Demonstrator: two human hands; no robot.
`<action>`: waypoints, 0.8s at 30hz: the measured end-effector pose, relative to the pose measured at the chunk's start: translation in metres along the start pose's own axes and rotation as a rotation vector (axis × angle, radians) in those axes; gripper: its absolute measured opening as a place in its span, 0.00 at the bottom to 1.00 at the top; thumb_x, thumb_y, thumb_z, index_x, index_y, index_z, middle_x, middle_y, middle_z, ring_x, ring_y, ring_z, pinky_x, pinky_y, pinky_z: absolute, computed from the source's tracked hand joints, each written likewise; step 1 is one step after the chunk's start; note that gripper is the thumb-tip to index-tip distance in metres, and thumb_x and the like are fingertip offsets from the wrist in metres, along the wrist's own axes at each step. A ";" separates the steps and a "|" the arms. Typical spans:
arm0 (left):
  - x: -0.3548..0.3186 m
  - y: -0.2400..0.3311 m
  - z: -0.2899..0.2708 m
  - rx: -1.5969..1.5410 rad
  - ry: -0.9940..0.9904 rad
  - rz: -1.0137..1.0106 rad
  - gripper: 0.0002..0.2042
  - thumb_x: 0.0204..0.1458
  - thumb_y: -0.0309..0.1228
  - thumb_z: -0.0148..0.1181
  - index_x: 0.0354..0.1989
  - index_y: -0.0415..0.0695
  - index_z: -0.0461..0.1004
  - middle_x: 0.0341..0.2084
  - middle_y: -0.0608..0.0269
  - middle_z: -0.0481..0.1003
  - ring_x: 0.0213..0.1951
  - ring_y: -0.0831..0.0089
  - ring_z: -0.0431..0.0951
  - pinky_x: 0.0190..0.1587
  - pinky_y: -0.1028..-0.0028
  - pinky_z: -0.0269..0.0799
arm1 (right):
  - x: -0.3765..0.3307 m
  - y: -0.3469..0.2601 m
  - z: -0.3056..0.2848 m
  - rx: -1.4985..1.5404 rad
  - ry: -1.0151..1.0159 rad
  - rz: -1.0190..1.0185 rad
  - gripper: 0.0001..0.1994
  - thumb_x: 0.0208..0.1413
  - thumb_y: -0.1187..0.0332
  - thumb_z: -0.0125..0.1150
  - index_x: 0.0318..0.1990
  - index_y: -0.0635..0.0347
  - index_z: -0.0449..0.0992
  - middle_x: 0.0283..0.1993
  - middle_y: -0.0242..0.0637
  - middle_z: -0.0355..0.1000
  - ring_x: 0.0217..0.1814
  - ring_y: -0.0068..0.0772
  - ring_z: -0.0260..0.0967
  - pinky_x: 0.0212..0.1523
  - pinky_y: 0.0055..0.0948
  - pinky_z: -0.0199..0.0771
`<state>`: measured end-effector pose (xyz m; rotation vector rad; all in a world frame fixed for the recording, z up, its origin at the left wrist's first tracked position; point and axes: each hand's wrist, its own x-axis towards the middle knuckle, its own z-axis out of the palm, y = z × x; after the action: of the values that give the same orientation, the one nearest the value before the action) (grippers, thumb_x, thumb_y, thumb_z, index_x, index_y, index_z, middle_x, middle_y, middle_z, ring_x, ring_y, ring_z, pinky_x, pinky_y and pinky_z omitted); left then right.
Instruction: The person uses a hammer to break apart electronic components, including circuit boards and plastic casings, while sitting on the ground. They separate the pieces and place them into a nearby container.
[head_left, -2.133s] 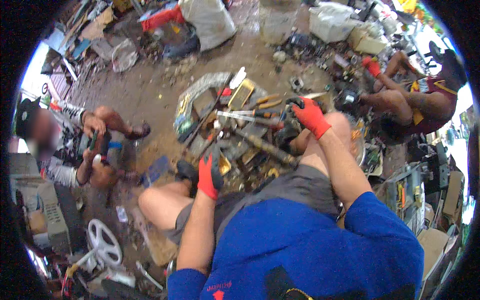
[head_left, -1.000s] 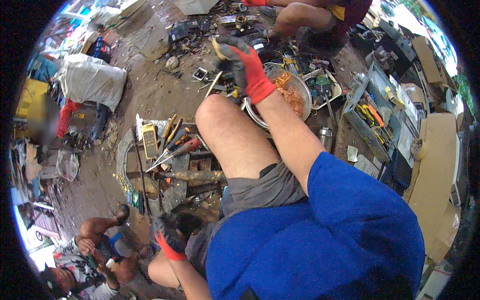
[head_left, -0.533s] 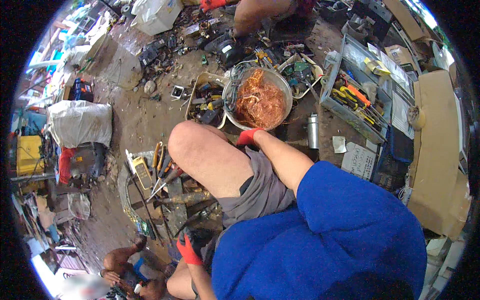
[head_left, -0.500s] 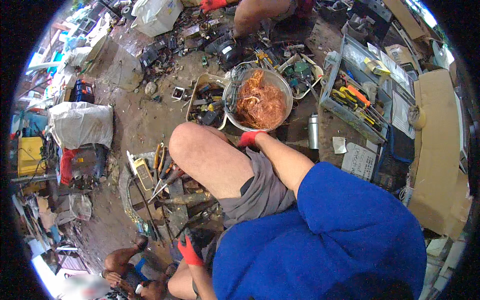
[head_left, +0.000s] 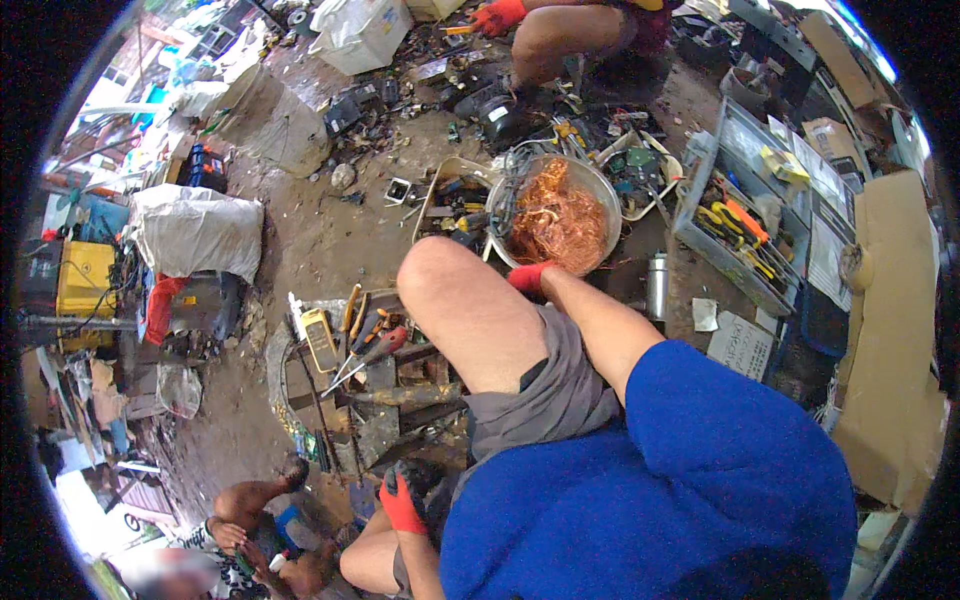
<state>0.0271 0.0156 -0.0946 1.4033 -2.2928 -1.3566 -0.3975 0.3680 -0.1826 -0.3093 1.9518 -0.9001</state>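
Slightly lower than half a second ago: right hand (head_left: 530, 277), red-gloved, at the near rim of the metal basin (head_left: 600, 190) of copper wire (head_left: 555, 215), fingers hidden behind the knee, grip not discernible. Left hand (head_left: 403, 500) curled loosely beside the thigh. One yellow meter (head_left: 320, 338), one steel flask (head_left: 657, 287), one grey tool tray (head_left: 735, 225), two white sacks (head_left: 195, 232) on the dirt floor (head_left: 320, 230).

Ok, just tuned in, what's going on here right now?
A person in a blue shirt sits on a dirt floor strewn with scrap and tools. Their right hand, in a red glove, reaches beside the raised knee to the rim of a metal bowl heaped with copper wire. Their left hand, also gloved, rests low near a pile of hand tools. Whether either hand grips anything cannot be told.
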 end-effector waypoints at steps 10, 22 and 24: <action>-0.015 0.048 0.020 0.231 -0.217 0.152 0.14 0.57 0.32 0.59 0.44 0.32 0.76 0.35 0.55 0.80 0.38 0.71 0.78 0.45 0.70 0.72 | 0.020 -0.166 -0.224 -0.295 0.826 -0.417 0.23 0.50 0.56 0.54 0.47 0.67 0.76 0.49 0.58 0.74 0.52 0.56 0.74 0.54 0.43 0.73; 0.000 -0.018 0.031 0.215 -0.307 -0.164 0.14 0.56 0.32 0.60 0.46 0.35 0.75 0.37 0.56 0.81 0.40 0.71 0.79 0.45 0.70 0.72 | 0.200 -0.072 -0.164 -1.056 -0.022 -0.064 0.29 0.49 0.63 0.58 0.62 0.54 0.67 0.62 0.49 0.68 0.61 0.49 0.69 0.60 0.42 0.68; 0.009 -0.003 0.037 0.239 -0.345 -0.161 0.15 0.56 0.32 0.60 0.47 0.35 0.75 0.37 0.54 0.81 0.41 0.68 0.80 0.46 0.70 0.73 | 0.216 -0.061 -0.166 -1.071 -0.018 -0.050 0.30 0.50 0.63 0.58 0.63 0.54 0.66 0.62 0.48 0.67 0.61 0.49 0.68 0.61 0.42 0.68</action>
<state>0.0054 0.0313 -0.1212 1.5586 -2.6891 -1.5153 -0.6594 0.2850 -0.2307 -0.9610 2.2540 0.2093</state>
